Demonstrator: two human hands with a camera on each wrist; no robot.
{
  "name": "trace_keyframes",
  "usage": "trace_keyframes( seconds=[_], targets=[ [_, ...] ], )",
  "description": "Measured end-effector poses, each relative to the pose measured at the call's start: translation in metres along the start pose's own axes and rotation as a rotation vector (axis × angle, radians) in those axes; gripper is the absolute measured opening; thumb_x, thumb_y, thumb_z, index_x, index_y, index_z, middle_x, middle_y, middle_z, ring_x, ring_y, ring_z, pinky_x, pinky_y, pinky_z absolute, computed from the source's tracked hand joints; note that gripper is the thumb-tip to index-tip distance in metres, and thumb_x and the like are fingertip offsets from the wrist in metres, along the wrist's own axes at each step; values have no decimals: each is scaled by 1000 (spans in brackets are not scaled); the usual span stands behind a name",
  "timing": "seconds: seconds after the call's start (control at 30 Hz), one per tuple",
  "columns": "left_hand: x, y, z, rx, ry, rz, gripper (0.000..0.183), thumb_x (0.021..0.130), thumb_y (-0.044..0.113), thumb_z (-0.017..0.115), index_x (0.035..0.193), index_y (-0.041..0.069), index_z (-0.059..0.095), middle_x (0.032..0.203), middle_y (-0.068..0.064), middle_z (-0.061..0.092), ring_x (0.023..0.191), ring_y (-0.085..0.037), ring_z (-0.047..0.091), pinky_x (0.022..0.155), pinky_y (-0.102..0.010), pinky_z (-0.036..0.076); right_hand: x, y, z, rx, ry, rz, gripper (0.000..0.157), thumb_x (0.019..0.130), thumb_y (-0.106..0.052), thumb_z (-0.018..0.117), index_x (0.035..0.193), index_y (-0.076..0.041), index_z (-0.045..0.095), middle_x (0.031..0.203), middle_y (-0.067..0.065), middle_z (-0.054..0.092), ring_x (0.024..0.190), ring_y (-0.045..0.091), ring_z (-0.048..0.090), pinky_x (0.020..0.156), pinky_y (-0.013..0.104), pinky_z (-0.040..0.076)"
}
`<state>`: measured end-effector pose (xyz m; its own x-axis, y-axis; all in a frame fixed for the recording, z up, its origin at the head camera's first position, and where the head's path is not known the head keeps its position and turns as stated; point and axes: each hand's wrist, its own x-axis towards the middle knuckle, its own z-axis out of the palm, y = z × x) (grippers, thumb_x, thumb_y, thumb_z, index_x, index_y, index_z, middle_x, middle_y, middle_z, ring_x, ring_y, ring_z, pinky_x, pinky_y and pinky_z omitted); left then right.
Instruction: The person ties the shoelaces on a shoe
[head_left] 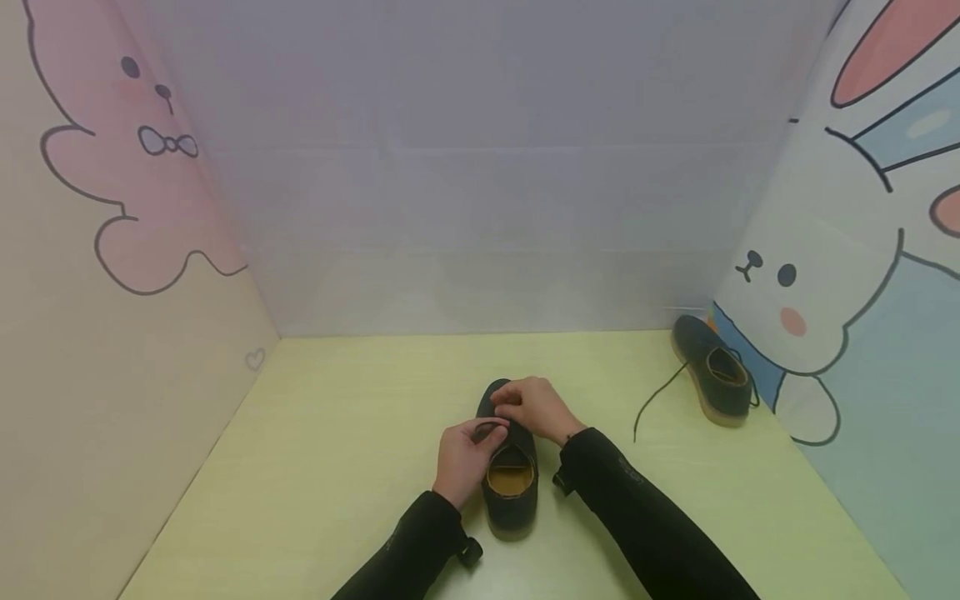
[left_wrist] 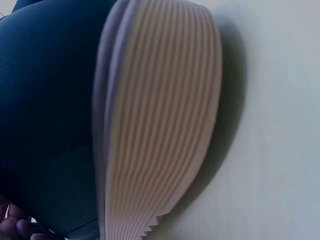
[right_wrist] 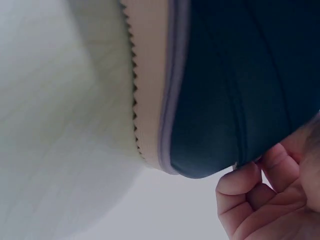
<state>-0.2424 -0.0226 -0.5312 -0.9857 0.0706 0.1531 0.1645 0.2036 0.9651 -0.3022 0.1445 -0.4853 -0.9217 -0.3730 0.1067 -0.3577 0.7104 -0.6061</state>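
Observation:
A dark shoe [head_left: 512, 510] with a tan inside stands upright on the pale yellow table, toe pointing away. Over its lacing area both hands meet. My left hand [head_left: 461, 458] comes from the left side, thumb and forefinger pinching the shoelace by the tongue. Slightly farther toward the toe, my right hand [head_left: 542, 407] has its fingers curled, pinching the lace; a small pale tip shows at its fingers [right_wrist: 240, 181] in the right wrist view. The ribbed light sole [left_wrist: 162, 100] fills the left wrist view. Most of the lace is hidden by the hands.
A second dark shoe [head_left: 722, 392] sits at the back right beside the rabbit-printed wall [head_left: 817, 317], a loose lace [head_left: 659, 391] trailing from it over the table [head_left: 337, 467]. A plain back wall [head_left: 480, 250] and a bear-printed left wall [head_left: 90, 400] enclose the table.

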Motion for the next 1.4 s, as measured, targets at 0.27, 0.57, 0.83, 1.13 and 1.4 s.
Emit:
trace_keyframes(
  seconds=[0.27,0.57,0.83,1.13,1.4],
  targets=[
    [1,3,0,27,-14,2,11,99,19,78,104,12,85,104,-4,83,114,-26,76,101,-46,58,-19,-1,-31,100,110,11,25,106,-21,68,126,-10,78,120,10,80,107,28,76,93,46,61],
    [8,13,-7,314,-27,190,13,98,16,77,107,11,86,100,-3,84,90,-20,69,76,-27,50,-52,-7,-54,172,128,-23,28,112,-27,59,127,-12,77,114,7,80,95,19,74,84,38,58],
    [10,28,-4,524,-32,333,11,94,12,79,100,7,87,89,-5,83,74,-18,66,64,-23,46,-77,-6,-42,159,168,-82,36,98,-29,80,129,-11,76,113,4,80,87,9,70,74,26,57],
    [6,43,1,679,-10,354,8,90,11,83,96,8,88,80,-3,81,67,-12,53,61,-20,39,-86,1,-30,166,232,-4,21,97,-16,80,117,-10,80,104,4,82,86,13,77,73,24,58],
    [5,48,2,707,1,378,7,88,11,84,94,8,88,80,-2,81,67,-11,51,60,-20,38,-90,12,-25,221,194,28,22,100,-16,76,119,-7,80,110,6,82,93,16,76,78,26,59]
  ],
)
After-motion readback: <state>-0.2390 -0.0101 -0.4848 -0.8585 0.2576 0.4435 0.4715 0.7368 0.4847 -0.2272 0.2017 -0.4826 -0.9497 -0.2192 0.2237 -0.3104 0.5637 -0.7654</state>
